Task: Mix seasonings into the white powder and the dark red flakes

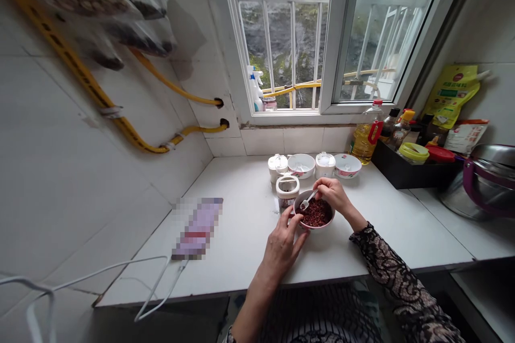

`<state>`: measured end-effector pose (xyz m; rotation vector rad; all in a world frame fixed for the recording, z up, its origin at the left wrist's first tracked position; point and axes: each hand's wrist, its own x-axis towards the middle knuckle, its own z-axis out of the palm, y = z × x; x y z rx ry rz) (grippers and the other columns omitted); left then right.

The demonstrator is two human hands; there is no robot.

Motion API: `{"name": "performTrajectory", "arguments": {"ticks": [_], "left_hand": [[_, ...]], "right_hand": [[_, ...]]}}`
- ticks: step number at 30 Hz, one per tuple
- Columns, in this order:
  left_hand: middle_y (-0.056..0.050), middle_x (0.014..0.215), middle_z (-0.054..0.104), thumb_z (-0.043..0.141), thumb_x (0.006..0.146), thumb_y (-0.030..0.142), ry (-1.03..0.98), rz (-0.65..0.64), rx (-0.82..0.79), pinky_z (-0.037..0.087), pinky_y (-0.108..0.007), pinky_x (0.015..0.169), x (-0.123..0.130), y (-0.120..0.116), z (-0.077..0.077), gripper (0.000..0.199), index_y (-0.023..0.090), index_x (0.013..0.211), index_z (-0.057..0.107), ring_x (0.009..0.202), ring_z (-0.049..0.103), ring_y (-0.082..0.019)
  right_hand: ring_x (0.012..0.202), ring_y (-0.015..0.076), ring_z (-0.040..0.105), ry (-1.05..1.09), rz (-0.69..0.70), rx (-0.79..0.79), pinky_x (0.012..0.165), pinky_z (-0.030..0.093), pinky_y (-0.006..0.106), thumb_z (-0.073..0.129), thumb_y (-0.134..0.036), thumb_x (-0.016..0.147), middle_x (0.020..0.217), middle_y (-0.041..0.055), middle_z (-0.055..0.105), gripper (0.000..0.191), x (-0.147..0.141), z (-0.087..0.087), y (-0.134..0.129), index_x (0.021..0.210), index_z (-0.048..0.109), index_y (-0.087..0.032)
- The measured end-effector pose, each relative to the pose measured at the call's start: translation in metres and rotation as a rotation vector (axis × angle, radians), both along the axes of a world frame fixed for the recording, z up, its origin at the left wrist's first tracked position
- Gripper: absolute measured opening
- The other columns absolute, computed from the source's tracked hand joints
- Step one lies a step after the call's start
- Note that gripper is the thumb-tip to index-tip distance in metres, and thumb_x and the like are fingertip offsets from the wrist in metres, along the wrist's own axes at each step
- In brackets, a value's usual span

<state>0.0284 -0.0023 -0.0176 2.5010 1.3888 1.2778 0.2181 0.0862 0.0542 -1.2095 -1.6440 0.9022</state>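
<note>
A bowl (319, 218) of dark red, crumbly bits stands near the front of the white counter. My left hand (282, 242) holds its left rim, thumb and fingers against the side. Pinched in my right hand (333, 194) is a small white spoon (308, 201), its tip over the red contents at the bowl's upper left. Just behind the bowl is an open clear jar (287, 186) with a white rim. Farther back stand a white-topped jar (277, 165), a white bowl (301, 165), another lidded jar (325, 163) and a second bowl (347, 165).
An oil bottle (366, 134) and a black box (410, 170) of seasonings stand at the back right, beside a metal pot (483, 182). On the left lie a blurred purple object (198, 229) and a white cable (161, 284). Bags (108, 5) hang at the upper left.
</note>
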Motion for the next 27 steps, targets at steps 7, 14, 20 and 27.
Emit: {"name": "performTrajectory", "arguments": {"ticks": [7,14,20,27], "left_hand": [[-0.012,0.136,0.050,0.058,0.090,0.021,0.001,-0.008,-0.005,0.060,-0.036,0.083,0.0000,-0.0007,0.0030,0.034,0.025,0.122,0.047,0.112,0.064,-0.025],[-0.012,0.135,0.051,0.057,0.090,0.022,0.008,0.001,0.002,0.060,-0.036,0.082,-0.0001,0.0003,0.0008,0.034,0.026,0.122,0.048,0.111,0.065,-0.025],[-0.012,0.135,0.051,0.058,0.089,0.022,0.001,0.004,0.009,0.061,-0.035,0.081,0.0001,0.0002,0.0011,0.034,0.025,0.122,0.048,0.110,0.065,-0.025],[-0.013,0.135,0.050,0.058,0.089,0.021,0.007,0.000,0.013,0.061,-0.035,0.080,0.0002,0.0006,0.0008,0.034,0.025,0.121,0.047,0.108,0.066,-0.025]], "right_hand": [[0.048,0.0144,0.056,0.166,-0.041,-0.062,0.060,0.048,0.027,0.048,-0.024,0.062,0.046,-0.0020,0.061,0.016,0.0047,0.0050,0.0033,0.064,0.063,-0.019],[0.047,0.0140,0.054,0.216,-0.040,-0.078,0.058,0.047,0.027,0.050,-0.025,0.061,0.046,-0.0019,0.061,0.015,0.0047,0.0041,0.0037,0.063,0.064,-0.019],[0.047,0.0137,0.053,0.238,-0.040,-0.107,0.058,0.046,0.027,0.049,-0.025,0.060,0.046,-0.0019,0.059,0.016,0.0052,0.0038,0.0045,0.063,0.063,-0.019],[0.048,0.0136,0.053,0.244,-0.030,-0.113,0.059,0.046,0.027,0.050,-0.025,0.061,0.046,-0.0017,0.060,0.016,0.0044,0.0037,0.0044,0.064,0.064,-0.018]]}}
